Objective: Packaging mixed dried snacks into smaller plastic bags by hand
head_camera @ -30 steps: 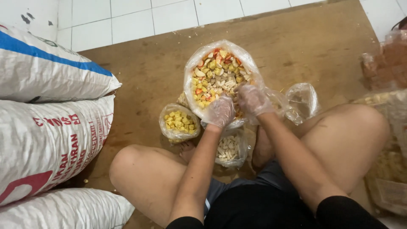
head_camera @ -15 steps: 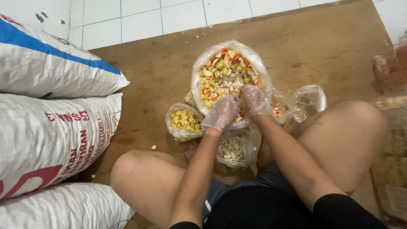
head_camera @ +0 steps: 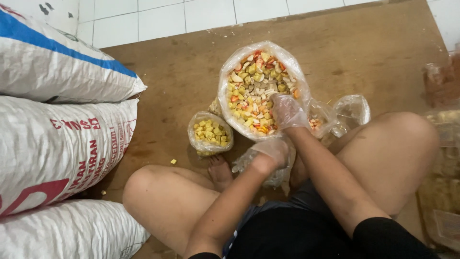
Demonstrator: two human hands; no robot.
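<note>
A large clear plastic bag stands open on the brown board, full of mixed yellow, white and orange-red pieces. My right hand, in a thin clear glove, reaches into its near right side with fingers curled among the pieces. My left hand, also gloved, is lower down, over a small clear bag between my knees; the hand hides what is inside the bag. To the left of that, a small bag of yellow cubes sits open.
Three big white woven sacks are stacked on the left. Another small bag with orange pieces and an empty-looking clear bag lie to the right of the large bag. Clear packs sit far right. One yellow piece lies loose.
My left hand has come out of the large bag and dropped to the small bag between my knees. My right hand has stayed in the large bag.
</note>
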